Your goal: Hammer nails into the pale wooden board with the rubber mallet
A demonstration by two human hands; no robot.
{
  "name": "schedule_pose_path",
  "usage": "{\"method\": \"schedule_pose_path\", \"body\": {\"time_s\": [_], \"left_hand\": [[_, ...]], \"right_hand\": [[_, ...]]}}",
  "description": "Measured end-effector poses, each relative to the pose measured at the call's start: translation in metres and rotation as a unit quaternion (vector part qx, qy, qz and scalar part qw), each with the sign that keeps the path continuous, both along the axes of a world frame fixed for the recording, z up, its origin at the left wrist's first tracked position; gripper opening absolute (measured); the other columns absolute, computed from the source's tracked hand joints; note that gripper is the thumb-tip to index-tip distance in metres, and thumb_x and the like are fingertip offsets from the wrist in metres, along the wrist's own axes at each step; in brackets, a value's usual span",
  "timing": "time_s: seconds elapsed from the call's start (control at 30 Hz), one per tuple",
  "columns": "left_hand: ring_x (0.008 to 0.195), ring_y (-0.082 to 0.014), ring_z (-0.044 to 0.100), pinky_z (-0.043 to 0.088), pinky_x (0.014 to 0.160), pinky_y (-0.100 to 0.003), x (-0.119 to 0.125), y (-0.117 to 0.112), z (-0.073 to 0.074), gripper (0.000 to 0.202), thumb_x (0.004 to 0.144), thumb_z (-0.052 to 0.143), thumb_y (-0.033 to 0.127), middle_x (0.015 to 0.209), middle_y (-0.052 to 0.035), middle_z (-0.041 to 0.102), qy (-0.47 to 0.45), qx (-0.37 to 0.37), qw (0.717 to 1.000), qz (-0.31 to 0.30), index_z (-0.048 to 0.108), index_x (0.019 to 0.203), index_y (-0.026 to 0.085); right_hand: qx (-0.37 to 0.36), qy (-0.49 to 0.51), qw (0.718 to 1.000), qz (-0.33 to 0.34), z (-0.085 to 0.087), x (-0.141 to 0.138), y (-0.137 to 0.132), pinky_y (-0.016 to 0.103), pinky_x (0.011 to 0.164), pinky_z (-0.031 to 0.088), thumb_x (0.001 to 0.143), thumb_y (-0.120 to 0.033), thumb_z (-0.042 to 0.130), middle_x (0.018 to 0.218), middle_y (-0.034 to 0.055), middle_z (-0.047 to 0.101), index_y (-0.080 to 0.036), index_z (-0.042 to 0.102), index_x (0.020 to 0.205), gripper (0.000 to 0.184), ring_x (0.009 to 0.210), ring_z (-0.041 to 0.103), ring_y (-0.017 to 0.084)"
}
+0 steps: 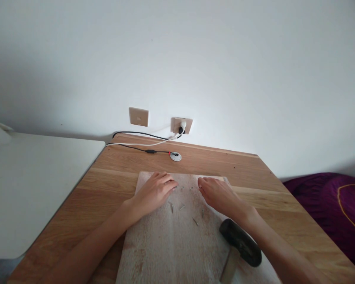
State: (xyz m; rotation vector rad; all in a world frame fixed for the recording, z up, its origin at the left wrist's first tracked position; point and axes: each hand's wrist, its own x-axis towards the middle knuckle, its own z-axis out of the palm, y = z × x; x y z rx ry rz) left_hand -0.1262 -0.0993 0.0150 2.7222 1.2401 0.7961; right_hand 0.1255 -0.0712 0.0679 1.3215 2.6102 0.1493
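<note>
A pale, worn wooden board (165, 244) lies on the wooden table (112, 173) in front of me. My left hand (154, 192) rests flat on the board's far left part, fingers stretched out and pointing right. My right hand (220, 195) lies flat on the far right part, fingers pointing left. Several small nails (182, 206) lie loose on the board between and just below the hands. A hammer with a black head (241, 241) lies on the board under my right forearm. Neither hand holds anything.
A white surface (32, 185) adjoins the table on the left. Black and white cables (144, 146) run from a wall socket (181, 125) across the table's back edge to a round cable grommet (175, 156). A purple cushion (331, 205) lies at the right.
</note>
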Motion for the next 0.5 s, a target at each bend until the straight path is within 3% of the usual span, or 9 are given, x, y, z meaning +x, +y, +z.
{"method": "schedule_pose_path", "body": {"time_s": [0.23,0.37,0.5], "left_hand": [[0.091,-0.0206,0.057,0.042,0.083,-0.036,0.005,0.005,0.007,0.017,0.101,0.055,0.014,0.09,-0.0044,0.069,0.043,0.008,0.999,-0.007,0.07,0.094,0.018],[0.092,-0.0225,0.056,0.039,0.083,-0.038,0.006,0.006,0.01,0.014,0.101,0.056,0.014,0.09,-0.0048,0.067,0.083,0.04,0.996,-0.015,0.068,0.092,0.017],[0.093,-0.0242,0.056,0.038,0.082,-0.039,0.006,0.008,0.012,0.012,0.099,0.058,0.013,0.09,-0.0062,0.067,0.129,0.074,0.989,-0.018,0.066,0.092,0.017]], "right_hand": [[0.001,0.002,0.999,0.038,0.007,-0.003,0.0,0.03,0.067,0.04,0.093,-0.001,0.049,0.093,0.0081,0.073,-0.017,0.065,0.096,0.023,0.087,0.07,0.023],[-0.005,0.038,0.999,0.035,0.019,-0.001,-0.006,0.03,0.07,0.041,0.097,-0.006,0.049,0.093,0.0073,0.071,-0.018,0.065,0.095,0.02,0.087,0.068,0.022],[-0.143,0.134,0.979,0.057,0.033,0.003,-0.019,0.027,0.072,0.043,0.101,-0.015,0.052,0.095,0.0033,0.071,-0.019,0.064,0.095,0.014,0.084,0.066,0.017]]}}
